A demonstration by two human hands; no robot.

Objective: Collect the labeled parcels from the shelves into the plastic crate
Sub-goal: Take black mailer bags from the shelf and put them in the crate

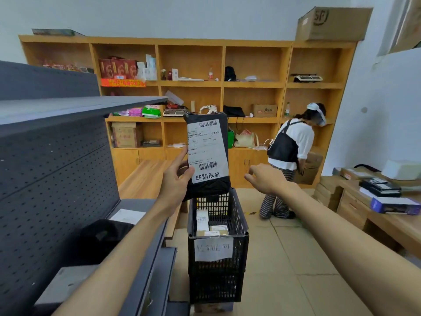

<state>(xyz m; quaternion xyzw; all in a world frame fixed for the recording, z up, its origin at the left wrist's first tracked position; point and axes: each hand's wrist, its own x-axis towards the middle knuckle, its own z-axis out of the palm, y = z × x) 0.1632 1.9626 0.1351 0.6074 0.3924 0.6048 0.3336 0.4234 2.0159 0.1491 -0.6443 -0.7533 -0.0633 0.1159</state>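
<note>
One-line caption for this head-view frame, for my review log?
Left hand holds a black labeled parcel upright above the black plastic crate containing small parcels; right hand hovers open alongside.

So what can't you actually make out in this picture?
All in the head view:
- Fine print on the label of the black parcel: too small, blurred.
- Fingers of the left hand behind the parcel: hidden by it.
- Bottom of the plastic crate: hidden by its walls and the boxes inside.
- Writing on its paper sign: blurred.
- The dark bundle on the grey shelf: too dark, partly behind the left forearm.
</note>
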